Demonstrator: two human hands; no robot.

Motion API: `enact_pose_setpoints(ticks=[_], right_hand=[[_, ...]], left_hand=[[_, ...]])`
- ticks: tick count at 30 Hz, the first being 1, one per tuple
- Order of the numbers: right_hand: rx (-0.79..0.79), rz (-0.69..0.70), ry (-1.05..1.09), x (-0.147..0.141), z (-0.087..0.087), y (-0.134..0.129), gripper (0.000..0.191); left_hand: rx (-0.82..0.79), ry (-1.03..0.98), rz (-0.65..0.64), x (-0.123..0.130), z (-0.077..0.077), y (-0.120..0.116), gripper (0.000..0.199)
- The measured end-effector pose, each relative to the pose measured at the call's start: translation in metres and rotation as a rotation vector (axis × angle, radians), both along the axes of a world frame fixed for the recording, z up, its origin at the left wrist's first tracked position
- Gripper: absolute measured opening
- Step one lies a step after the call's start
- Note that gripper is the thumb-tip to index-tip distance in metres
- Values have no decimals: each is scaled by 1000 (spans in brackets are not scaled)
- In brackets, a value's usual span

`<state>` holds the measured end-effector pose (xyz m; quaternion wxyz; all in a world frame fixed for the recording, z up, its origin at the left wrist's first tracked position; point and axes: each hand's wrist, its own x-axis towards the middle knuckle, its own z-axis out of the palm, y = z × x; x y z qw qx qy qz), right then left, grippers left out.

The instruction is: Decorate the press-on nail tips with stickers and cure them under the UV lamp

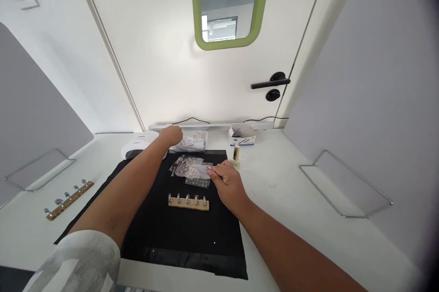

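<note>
My right hand [227,184] pinches the edge of a clear sheet of small nail stickers [197,171] between thumb and fingers. Under and behind it, more patterned sticker sheets [198,183] lie overlapping on a black mat [171,241]. My left hand [172,135] is stretched forward, its fingers curled at the left side of a clear plastic box [206,140] with packets inside; what those fingers hold, if anything, is hidden. Close beyond my right hand stands a nail polish bottle [236,155] with a gold cap.
A wooden strip with several clear nail tips on stands [188,204] sits mid-mat; a similar strip [69,201] is at left. A white nail lamp [140,140] is partly behind my left arm. An open small carton [243,136] stands by the wall. Wire racks [346,184] flank the table.
</note>
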<state>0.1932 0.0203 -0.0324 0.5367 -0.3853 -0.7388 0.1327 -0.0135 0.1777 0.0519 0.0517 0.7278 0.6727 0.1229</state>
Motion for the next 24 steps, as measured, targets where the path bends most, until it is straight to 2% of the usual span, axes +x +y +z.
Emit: enact_pose_setpoints(ticks=[4, 6, 8, 12, 14, 16, 19, 21, 24], right_hand=[[-6, -10, -26, 1, 0, 1, 40], [-6, -7, -37, 1, 1, 1, 40], [-2, -1, -44, 2, 2, 0, 40], [49, 41, -36, 0, 9, -8, 39], [92, 86, -11, -2, 13, -15, 37], [110, 129, 13, -5, 16, -22, 36], [106, 177, 28, -9, 18, -29, 37], [90, 197, 26, -11, 17, -31, 35], [59, 208, 27, -11, 15, -31, 33]], left_hand=[[86, 6, 55, -8, 12, -8, 31], [172, -38, 27, -14, 18, -25, 33], [249, -101, -64, -19, 17, -51, 36], [235, -251, -333, -23, -3, -117, 35], [173, -553, -571, -23, -16, -147, 32], [138, -707, -708, -21, -26, -169, 28], [136, -846, -755, -16, -36, -183, 19], [153, -872, -746, -12, -41, -185, 9], [184, -872, -730, -8, -47, -186, 9]])
